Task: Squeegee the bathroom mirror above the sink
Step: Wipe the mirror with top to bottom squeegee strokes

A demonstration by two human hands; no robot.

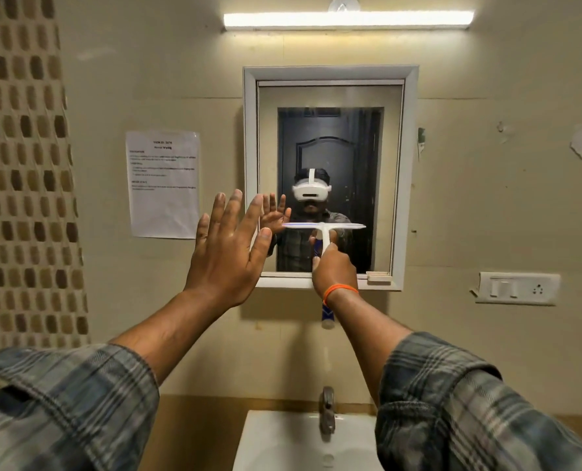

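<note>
Squeegee blade level across the lower mirror

Right hand (333, 266) grips the squeegee (323, 229), handle pointing down; left hand (228, 246), fingers spread, holds nothing at the mirror (330, 96) frame's left edge.

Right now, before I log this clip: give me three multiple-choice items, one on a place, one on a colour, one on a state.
1. The printed sheet hangs where relative to the mirror?
A left of it
B right of it
C above it

2. The band on the right wrist is
A green
B orange
C black

3. The left hand is
A gripping a cloth
B fisted
C open, fingers spread

Answers: 1 A, taped on the wall beside the frame. 2 B, plainly orange. 3 C, it holds nothing, while the right hand grips the squeegee.
</note>
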